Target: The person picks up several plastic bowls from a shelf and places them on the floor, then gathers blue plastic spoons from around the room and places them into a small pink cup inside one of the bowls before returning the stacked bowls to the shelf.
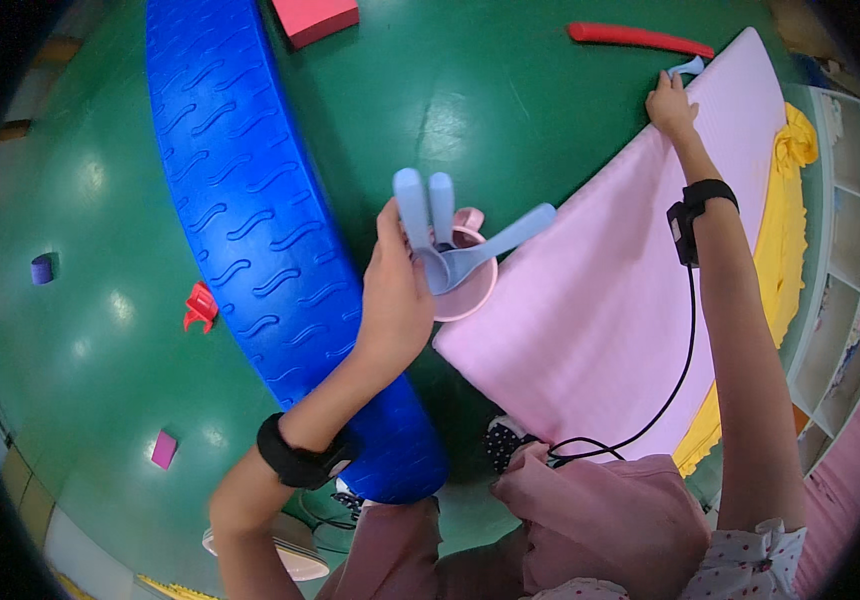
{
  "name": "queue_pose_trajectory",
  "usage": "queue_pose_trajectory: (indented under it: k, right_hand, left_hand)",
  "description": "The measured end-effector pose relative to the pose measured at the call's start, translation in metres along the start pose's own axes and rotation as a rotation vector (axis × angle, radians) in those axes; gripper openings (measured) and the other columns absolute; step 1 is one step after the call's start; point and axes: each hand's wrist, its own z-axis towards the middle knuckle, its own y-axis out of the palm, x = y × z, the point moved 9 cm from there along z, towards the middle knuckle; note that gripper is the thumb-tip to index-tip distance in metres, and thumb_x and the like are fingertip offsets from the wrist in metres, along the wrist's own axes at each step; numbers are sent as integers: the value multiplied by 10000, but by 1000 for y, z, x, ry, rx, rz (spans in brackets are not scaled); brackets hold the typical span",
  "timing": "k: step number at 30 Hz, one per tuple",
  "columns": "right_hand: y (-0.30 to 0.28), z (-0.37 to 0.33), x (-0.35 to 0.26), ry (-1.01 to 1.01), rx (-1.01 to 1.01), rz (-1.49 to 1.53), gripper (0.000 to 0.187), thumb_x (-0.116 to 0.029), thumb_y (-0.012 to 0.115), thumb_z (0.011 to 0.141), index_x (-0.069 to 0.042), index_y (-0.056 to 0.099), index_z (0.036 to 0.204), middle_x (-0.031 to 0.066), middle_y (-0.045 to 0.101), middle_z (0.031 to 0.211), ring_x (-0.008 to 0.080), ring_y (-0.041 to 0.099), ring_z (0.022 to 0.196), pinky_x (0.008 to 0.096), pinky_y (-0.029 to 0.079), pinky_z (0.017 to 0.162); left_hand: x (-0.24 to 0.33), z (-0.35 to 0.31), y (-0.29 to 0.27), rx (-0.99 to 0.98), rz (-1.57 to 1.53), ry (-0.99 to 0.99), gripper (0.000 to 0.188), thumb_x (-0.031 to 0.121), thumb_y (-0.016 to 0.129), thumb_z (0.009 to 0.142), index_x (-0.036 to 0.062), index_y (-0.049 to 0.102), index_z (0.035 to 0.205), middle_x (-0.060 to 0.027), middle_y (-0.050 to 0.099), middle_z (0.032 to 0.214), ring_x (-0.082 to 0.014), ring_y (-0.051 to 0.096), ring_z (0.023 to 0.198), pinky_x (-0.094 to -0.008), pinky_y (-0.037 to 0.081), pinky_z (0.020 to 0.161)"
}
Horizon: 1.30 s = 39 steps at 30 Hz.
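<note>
Evidently, left hand's [400, 300] fingers wrap the pale-pink round plastic cup [475, 295] by its side, presumably leaving its mouth free for three light-blue plastic utensils [505, 240]. Right hand's [672, 108] fingertips meet another light-blue utensil [688, 67] near the pale-pink mat's [610, 260] edge; grip: cannot tell.

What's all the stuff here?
Cup: one, pink, centre
Spoons: three, light blue, at cup
Utensil: one, light blue, upper right
Mat: one, pink, right
Cloth: one, yellow, right
Shelving: one, white, far right
Beam: one, blue, centre left
Bar: one, red, upper right
Slab: one, red, top
Cylinder: one, purple, left
Toy: one, red, left
Block: one, pink, lower left
Floor: one, green, beneath
Wristbands: two, black, forearms
Trousers: one, pink, bottom
Left hand: one, bare, holding cup
Right hand: one, bare, holding utensil
</note>
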Motion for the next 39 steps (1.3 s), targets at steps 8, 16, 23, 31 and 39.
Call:
queue_pose_trajectory:
  k: [8,16,23,31,39]
  right_hand:
    - [-111,-81,-18,-315,726,461,175,-120,587,737,37,580,814,164,568,882,284,552,806,386,455,728]
    - [-249,-268,-92,-508,304,1748,207,61,656,704,-24,478,766,58,538,823,79,518,677,190,439,602]
    - [-217,-279,-142,-721,-121,1334,155,-56,644,741,-7,551,855,28,537,766,65,507,671,199,411,579]
    - [-211,-284,-153,-670,-248,1382,512,-118,668,717,-24,415,1152,103,562,912,159,552,842,235,449,676]
    - [-163,-292,-114,-323,-31,1526,649,-117,635,730,-3,288,1267,144,361,1284,223,374,1171,335,407,856]
  left_hand:
    - [-3,-14,-14,-50,-161,-144,635,7,509,761,52,167,1294,-266,303,1262,-357,301,1219,-435,309,957]
    - [-18,-16,-43,-50,-373,-291,574,-97,469,744,43,276,1267,-161,385,1247,-242,350,1195,-321,280,990]
    - [10,-14,-35,-301,-164,-142,737,-132,454,641,77,223,1309,-150,350,1298,-233,309,1233,-346,274,994]
    - [3,-29,-29,-321,-101,-129,755,29,621,719,91,176,1327,-161,319,1315,-261,280,1247,-411,245,1011]
    - [-7,-15,-17,-262,-83,-70,707,87,632,749,26,199,1305,-188,343,1283,-256,305,1229,-394,314,972]
